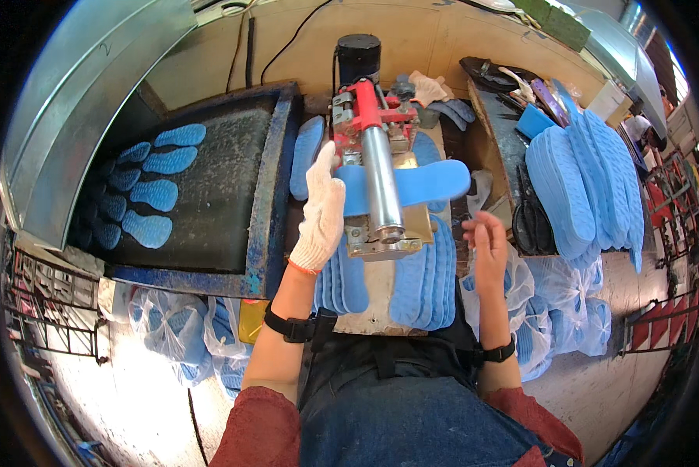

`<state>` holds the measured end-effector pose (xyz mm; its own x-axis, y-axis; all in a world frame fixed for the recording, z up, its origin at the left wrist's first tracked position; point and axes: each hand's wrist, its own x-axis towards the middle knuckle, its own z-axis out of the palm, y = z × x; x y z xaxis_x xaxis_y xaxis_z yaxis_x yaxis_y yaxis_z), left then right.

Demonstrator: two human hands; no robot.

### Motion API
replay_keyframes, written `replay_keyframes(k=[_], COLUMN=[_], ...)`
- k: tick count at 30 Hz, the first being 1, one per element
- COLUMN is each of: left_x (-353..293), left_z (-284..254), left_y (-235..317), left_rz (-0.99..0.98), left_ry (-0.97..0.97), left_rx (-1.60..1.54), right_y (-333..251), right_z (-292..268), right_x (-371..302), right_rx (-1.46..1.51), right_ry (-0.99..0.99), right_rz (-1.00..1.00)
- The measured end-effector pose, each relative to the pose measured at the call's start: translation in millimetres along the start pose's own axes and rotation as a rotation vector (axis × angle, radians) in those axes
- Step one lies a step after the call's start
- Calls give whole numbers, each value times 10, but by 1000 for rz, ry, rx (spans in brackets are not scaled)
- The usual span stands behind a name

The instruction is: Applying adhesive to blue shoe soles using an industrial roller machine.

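Note:
A blue shoe sole (435,184) lies crosswise beneath the metal roller (381,183) of a small red-and-silver machine (370,117). My left hand (321,210), in a cream knitted glove, grips the sole's left end, which it partly hides; the thumb lies along the edge. To the right of the machine, my bare right hand (487,240) hangs in the air with its fingers loosely bent and apart, holding nothing. Rows of blue soles stand on edge in front of the machine, one row on the left (353,276) and one on the right (412,288).
On the left, a blue-rimmed tray (265,210) carries several soles on its dark surface. Stacked soles (560,191) and black scissors (530,222) occupy the right-hand table. Plastic bags of soles (170,327) stand on the floor. Another glove (429,88) lies behind the machine.

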<state>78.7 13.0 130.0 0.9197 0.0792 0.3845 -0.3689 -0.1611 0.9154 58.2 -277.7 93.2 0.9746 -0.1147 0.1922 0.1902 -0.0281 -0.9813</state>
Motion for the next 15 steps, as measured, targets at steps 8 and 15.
replay_keyframes(k=[8,15], left_x=[-528,-1179], left_z=[-250,-426], left_y=[-226,318], left_rz=[-305,-803], left_ry=[-49,121], left_rx=[-325,-1081], right_y=[910,1339], right_z=[622,1468], right_x=[-114,-241], right_rx=[-161,-644], right_ry=[-510,-503], right_rz=[274,-323])
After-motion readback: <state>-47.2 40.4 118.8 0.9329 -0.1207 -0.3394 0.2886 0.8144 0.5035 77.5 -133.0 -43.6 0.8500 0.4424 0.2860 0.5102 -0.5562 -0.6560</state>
